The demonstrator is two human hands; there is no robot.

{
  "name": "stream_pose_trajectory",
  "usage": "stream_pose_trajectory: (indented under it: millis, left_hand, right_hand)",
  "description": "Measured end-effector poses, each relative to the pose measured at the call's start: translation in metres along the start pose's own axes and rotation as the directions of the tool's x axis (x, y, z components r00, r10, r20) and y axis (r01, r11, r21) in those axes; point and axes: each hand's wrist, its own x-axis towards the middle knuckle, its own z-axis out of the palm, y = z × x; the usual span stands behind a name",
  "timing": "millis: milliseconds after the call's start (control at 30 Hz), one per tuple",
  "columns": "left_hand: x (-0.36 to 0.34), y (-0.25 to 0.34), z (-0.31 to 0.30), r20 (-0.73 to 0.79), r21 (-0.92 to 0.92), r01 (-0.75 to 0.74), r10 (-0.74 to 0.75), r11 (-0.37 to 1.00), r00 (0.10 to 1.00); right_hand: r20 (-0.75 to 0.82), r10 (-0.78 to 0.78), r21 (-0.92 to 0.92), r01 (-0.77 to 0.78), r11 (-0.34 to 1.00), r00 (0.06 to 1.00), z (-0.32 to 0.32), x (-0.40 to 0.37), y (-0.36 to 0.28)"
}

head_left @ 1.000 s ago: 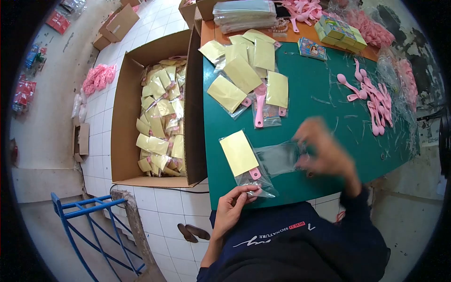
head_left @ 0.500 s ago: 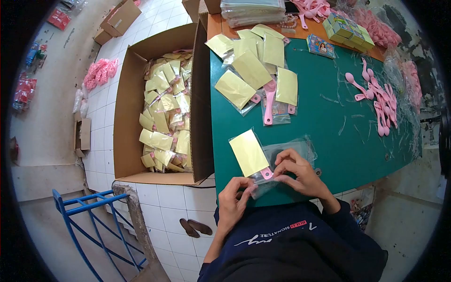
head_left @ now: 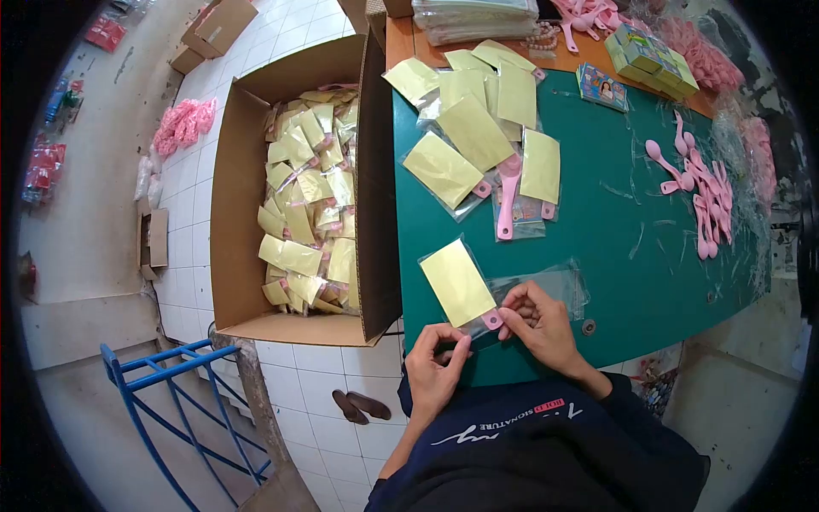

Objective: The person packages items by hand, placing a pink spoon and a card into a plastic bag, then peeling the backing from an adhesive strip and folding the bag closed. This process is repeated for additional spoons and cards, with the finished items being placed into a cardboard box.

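Near the front edge of the green table lies a clear plastic packet with a yellow card (head_left: 458, 282) and a pink handle end (head_left: 492, 319) poking out below the card. The fingers of my left hand (head_left: 436, 364) are pinched at the packet's lower plastic edge. My right hand (head_left: 539, 322) has its thumb and fingers closed beside the pink handle end, at the plastic. Flat empty plastic bags (head_left: 559, 286) lie partly under my right hand. Farther back is a pile of similar packets (head_left: 473, 132), with a pink spoon (head_left: 507, 198) on top.
A large cardboard box (head_left: 223, 213) full of packets stands left of the green table (head_left: 597, 205). Pink spoons (head_left: 708, 196) lie at the right. Stacked small boxes (head_left: 653, 60) and plastic bags (head_left: 473, 21) are at the back. A blue metal frame (head_left: 162, 363) stands lower left.
The view has shifted, so the table appears farther right. My hands have come closer to the packet's lower edge, and my right hand is now by the pink handle end.
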Motion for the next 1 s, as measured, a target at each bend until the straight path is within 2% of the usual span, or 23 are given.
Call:
stream_pose_trajectory:
  millis: [133,233,333,433,533,633,733,833,1000]
  left_hand:
    - [0.001,0.006,0.007,-0.116,-0.200,-0.026,0.003,0.979,0.993]
    - [-0.001,-0.006,-0.001,-0.048,-0.191,-0.035,0.026,0.981,0.998]
    - [0.001,-0.005,-0.001,-0.035,-0.113,-0.072,0.068,0.991,0.997]
    - [0.000,0.002,-0.001,-0.020,-0.029,-0.012,0.012,0.999,1.000]
    - [0.000,0.008,0.001,-0.055,-0.036,0.009,-0.011,0.999,0.998]
    - [-0.001,0.008,-0.002,-0.022,-0.022,-0.012,0.012,1.000,1.000]
    - [0.003,0.010,-0.001,0.016,0.152,-0.170,0.170,0.974,0.985]
    - [0.009,0.014,-0.001,0.114,0.276,-0.266,0.244,0.924,0.963]
    - [0.009,0.018,0.002,0.127,0.345,-0.247,0.216,0.906,0.968]
  right_hand:
    - [-0.038,-0.029,0.003,0.029,1.000,0.999,0.003,0.004,0.000]
    - [-0.006,-0.070,-0.027,0.070,0.997,0.997,0.004,0.005,-0.001]
    - [0.001,-0.078,-0.064,0.078,0.995,0.997,0.005,0.007,-0.003]
    - [0.019,-0.107,-0.138,0.108,0.984,0.994,0.004,0.007,-0.003]
    - [0.040,-0.157,-0.273,0.162,0.948,0.987,0.005,0.006,-0.009]
    - [0.022,-0.191,-0.333,0.188,0.924,0.981,0.007,0.005,-0.006]
    - [0.157,-0.281,-0.461,0.322,0.827,0.947,0.005,0.004,-0.009]
    - [0.214,-0.287,-0.538,0.358,0.763,0.934,0.004,0.004,-0.008]
    - [0.192,-0.220,-0.602,0.292,0.743,0.957,0.004,0.002,-0.008]
